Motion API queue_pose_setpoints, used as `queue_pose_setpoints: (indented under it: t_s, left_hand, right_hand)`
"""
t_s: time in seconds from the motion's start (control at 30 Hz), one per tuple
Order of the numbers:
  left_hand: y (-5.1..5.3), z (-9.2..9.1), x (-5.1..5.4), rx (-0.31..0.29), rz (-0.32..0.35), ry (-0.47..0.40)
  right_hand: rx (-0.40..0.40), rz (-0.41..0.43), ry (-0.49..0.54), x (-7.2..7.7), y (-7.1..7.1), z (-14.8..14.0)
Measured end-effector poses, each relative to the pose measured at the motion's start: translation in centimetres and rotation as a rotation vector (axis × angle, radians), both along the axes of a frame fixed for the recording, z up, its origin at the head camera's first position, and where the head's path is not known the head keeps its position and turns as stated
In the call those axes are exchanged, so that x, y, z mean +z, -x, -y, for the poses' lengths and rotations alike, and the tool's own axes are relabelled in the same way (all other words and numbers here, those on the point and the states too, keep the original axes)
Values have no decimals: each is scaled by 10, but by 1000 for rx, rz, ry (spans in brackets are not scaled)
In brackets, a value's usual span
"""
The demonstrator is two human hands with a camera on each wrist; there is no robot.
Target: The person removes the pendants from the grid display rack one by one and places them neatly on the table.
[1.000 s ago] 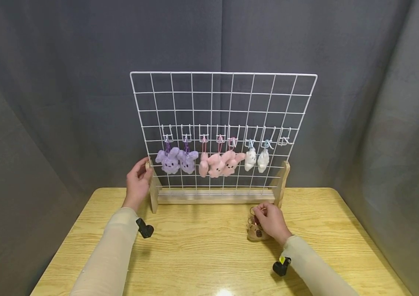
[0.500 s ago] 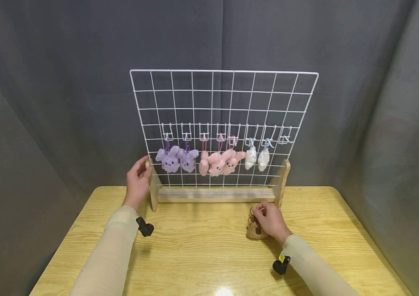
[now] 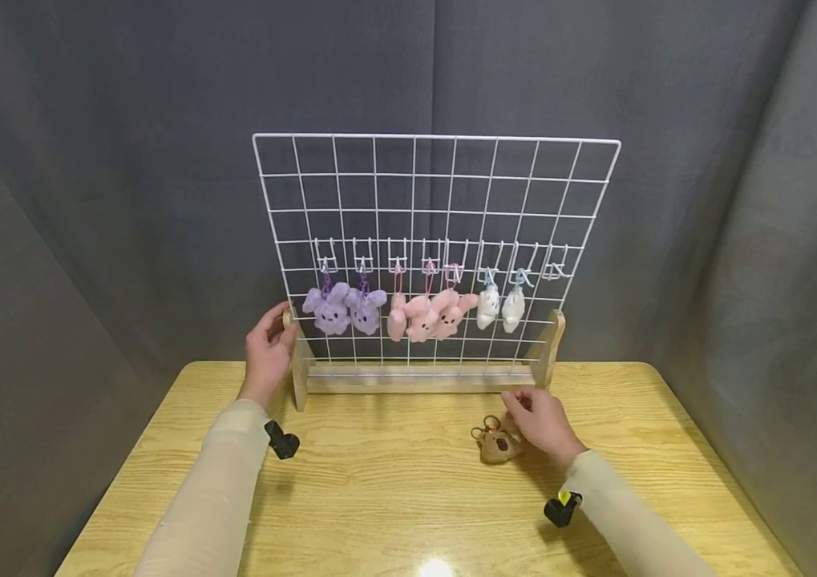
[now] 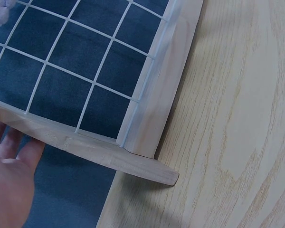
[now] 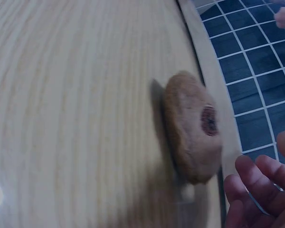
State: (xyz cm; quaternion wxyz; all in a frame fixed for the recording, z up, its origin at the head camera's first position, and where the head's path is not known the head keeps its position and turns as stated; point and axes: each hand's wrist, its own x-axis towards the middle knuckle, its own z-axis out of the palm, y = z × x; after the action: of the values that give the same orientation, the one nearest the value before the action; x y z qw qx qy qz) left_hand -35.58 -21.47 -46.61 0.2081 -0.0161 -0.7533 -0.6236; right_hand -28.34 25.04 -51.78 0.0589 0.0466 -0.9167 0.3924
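A brown plush keychain (image 3: 496, 450) with a dark oval patch lies on the table; its two metal rings lie at its upper left. In the right wrist view the plush (image 5: 190, 137) shows its dark patch, and its rings are hard to make out. My right hand (image 3: 543, 421) hovers just right of and behind it, fingers bent loosely around nothing. At the rack's left end, my left hand (image 3: 267, 353) grips the wooden side post (image 3: 300, 377), thumb in front. Several fingers of this hand (image 4: 12, 175) show behind the post in the left wrist view.
The white wire grid (image 3: 415, 137) stands in a wooden base (image 3: 422, 381) near the table's back edge. From its hooks hang purple plushes (image 3: 331, 314), pink plushes (image 3: 422, 319) and white plushes (image 3: 513, 310). The hook at far right (image 3: 556, 272) bears no plush. Grey curtains surround the table.
My right hand has let go of the keychain's rings and moved a little to the right, leaving the keychain on the table. My left hand keeps its grip on the post.
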Motion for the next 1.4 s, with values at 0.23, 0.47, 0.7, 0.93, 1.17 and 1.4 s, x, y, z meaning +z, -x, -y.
queue_pose_setpoints:
  t_s: [0.23,0.47,0.7,0.93,1.17,1.4]
  left_hand:
    - [-2,0,1,10,25,6]
    - [-5,-1,0,12,51,12]
    - [-5,-3,1,2,30,12]
    - [-4,-4,2,-33,10,-11]
    - [-4,-3,2,-36,14,23]
    - [-2,-4,4,-33,-15,21]
  right_hand:
    - [-16,-12,57,18,-1,-5]
    - [-38,-104,104,41,-1,-13]
    - [-58,-193,155,69,0,-18]
    - [-50,-224,186,82,2,-21]
    - [-60,-282,174,99,11,-18]
    - [-93,-337,137,116,19,-8]
